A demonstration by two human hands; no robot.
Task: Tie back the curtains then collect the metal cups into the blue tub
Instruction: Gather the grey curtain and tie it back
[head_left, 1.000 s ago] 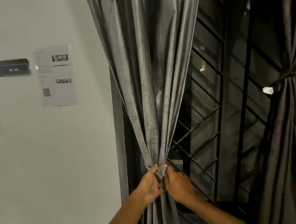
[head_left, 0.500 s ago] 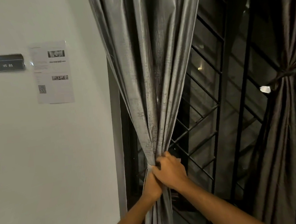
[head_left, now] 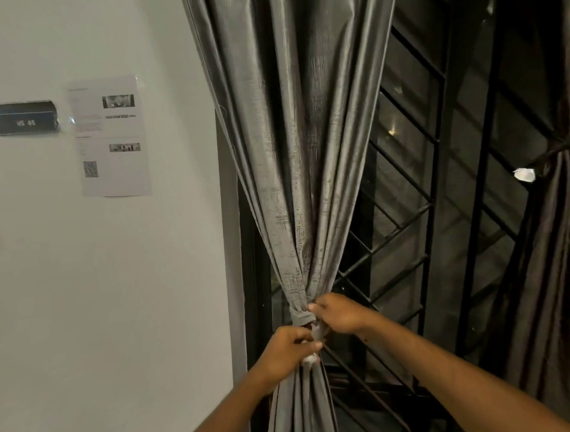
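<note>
Grey curtain (head_left: 294, 168) cloth above the hands is showing a soft satin sheen with a slubbed weave; black metal window grille (head_left: 410, 261) behind is looking matt.

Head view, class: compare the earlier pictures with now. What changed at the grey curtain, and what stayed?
The left hand dropped below the right hand and now pinches the tie's pale end, leaving the band around the grey curtain in view. The far curtain stays tied and the wall notice stays put.
</note>
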